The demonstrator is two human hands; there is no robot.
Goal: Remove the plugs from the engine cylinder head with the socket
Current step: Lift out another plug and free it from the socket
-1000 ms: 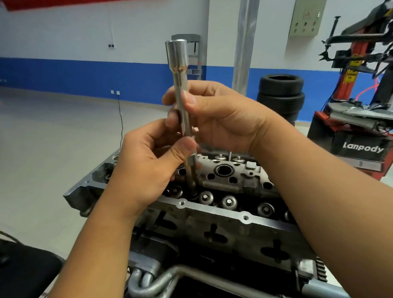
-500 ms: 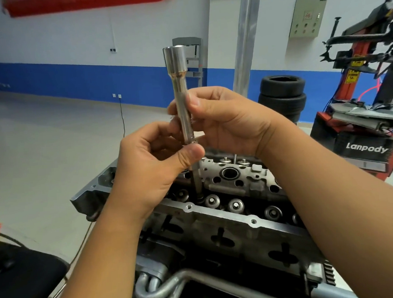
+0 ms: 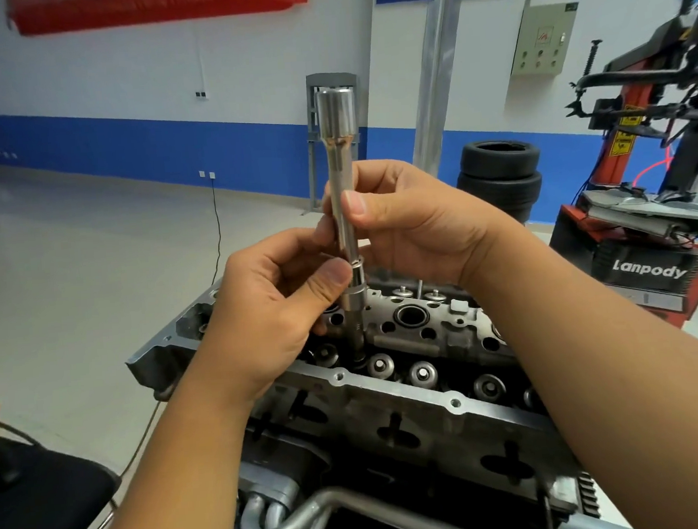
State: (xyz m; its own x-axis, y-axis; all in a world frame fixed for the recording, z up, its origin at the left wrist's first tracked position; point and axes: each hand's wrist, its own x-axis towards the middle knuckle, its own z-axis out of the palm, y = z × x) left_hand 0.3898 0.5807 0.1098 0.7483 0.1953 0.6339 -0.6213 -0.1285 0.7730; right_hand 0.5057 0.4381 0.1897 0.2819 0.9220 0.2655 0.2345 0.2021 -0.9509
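Observation:
A long chrome socket (image 3: 341, 190) stands upright over the grey engine cylinder head (image 3: 410, 392), its lower end down in a hole near the head's left part. My right hand (image 3: 410, 223) pinches the shaft high up between thumb and fingers. My left hand (image 3: 276, 310) pinches the thicker lower section of the socket with thumb and fingers. The socket's wide top end pokes above both hands. Whatever the tip sits on is hidden in the hole. Round valve caps (image 3: 423, 372) line the head's near side.
Metal pipes (image 3: 283, 525) run below the head. A black seat (image 3: 38, 505) is at the lower left. A red tyre changer (image 3: 650, 218) stands at the right, with stacked tyres (image 3: 498, 179) and a metal post (image 3: 435, 72) behind.
The view shifted slightly. My left thumb has slid lower along the socket, and the thicker lower section is now more exposed; both hands stay on the shaft.

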